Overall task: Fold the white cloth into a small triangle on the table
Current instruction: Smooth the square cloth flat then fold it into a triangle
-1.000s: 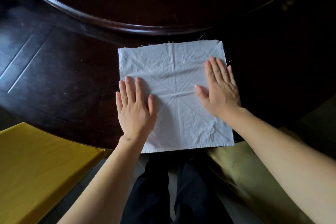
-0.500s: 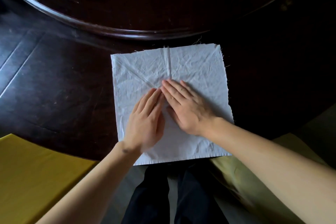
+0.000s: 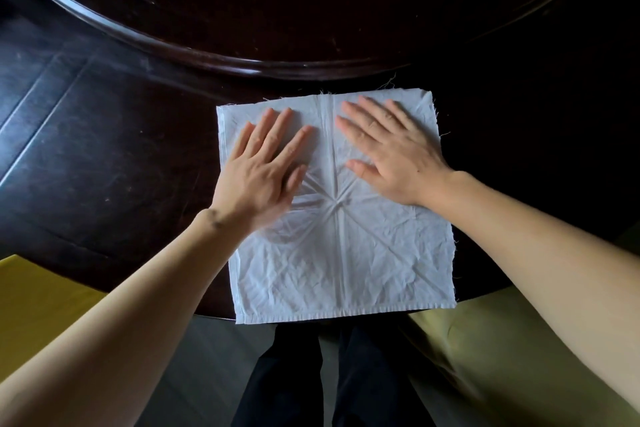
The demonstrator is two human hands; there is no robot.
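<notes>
From my head camera, looking down: a white cloth [image 3: 341,236] lies spread as a flat, creased square on the dark wooden table [image 3: 104,166], its near hem at the table edge just in front of me. My left hand [image 3: 265,166] and right hand [image 3: 394,156] both rest palm-down with fingers straight on the far half, one either side of the center crease, gripping nothing. No fold is made yet. The diagonal creases cross just nearer to me than my palms, and each far corner sits close beyond the fingertips of the hand on its side.

Left hand [image 3: 263,170] and right hand [image 3: 394,152] flat, palms down, fingers spread.
</notes>
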